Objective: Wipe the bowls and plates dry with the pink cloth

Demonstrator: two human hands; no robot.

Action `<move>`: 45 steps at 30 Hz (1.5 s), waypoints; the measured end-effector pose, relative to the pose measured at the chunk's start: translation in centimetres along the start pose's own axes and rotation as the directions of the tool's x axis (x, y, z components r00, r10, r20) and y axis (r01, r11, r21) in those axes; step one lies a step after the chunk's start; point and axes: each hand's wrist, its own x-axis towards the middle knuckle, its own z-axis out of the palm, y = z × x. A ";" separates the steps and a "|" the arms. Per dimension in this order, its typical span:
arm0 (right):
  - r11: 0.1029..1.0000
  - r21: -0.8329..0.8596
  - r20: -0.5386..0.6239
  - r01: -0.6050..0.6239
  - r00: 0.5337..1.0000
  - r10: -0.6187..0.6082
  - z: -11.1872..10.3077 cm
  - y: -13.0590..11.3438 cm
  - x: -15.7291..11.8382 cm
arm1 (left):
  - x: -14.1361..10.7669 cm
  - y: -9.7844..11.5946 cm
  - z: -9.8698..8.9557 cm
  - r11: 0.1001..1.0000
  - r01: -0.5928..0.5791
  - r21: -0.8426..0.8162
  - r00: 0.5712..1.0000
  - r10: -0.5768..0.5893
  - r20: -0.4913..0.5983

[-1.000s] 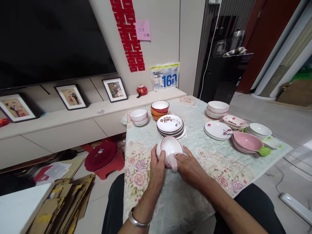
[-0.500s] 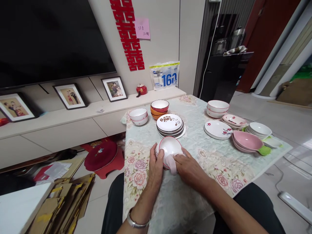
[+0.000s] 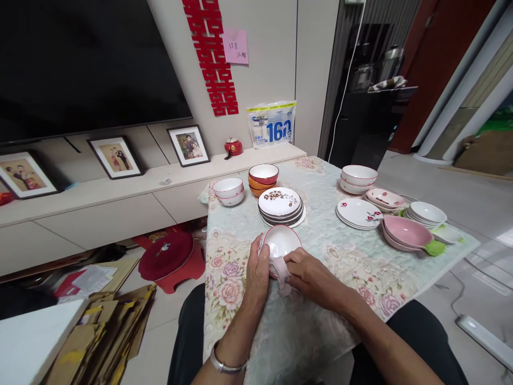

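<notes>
A white bowl with a red rim (image 3: 282, 239) is tilted toward me above the near part of the table. My left hand (image 3: 258, 267) grips its left side, thumb along the outer wall. In the fingers of my right hand (image 3: 306, 272) is a pale pinkish cloth (image 3: 281, 274), pressed over the near rim of the bowl. Just beyond the bowl sits a stack of plates (image 3: 280, 202) with brown flowers on the top one. Behind that stack are orange and red bowls (image 3: 263, 175), with white bowls (image 3: 228, 188) to their left.
On the right of the table are flowered plates (image 3: 358, 212), pink dishes (image 3: 406, 231), small white bowls (image 3: 428, 212) and larger white bowls (image 3: 358, 176). A low cabinet (image 3: 120, 206) runs along the wall. A red stool (image 3: 172, 262) and flattened cardboard (image 3: 108, 331) are at the left.
My right hand has shifted slightly inward, its fingers more curled, and the cloth now hangs lower over the bowl's near rim. The left hand keeps its hold on the bowl.
</notes>
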 end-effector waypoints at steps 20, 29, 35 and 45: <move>0.839 -0.523 -0.114 -0.149 0.988 0.104 1.9 0.3 5.3 | 0.1 -0.3 0.2 0.999 -0.036 0.004 0.999 0.035 0.036; 0.988 -0.152 0.049 -0.020 0.998 0.028 1.2 -0.2 4.3 | -0.4 0.0 0.2 0.998 -0.055 0.018 0.996 0.053 0.077; 0.969 -0.243 -0.138 0.053 0.986 -0.088 1.8 0.0 4.3 | -0.2 -0.1 0.4 0.997 -0.026 -0.070 0.999 0.029 0.040; 0.991 -0.065 0.059 -0.120 0.991 0.123 0.7 -0.8 3.5 | -0.9 0.5 0.4 0.998 -0.065 0.011 0.998 0.064 0.027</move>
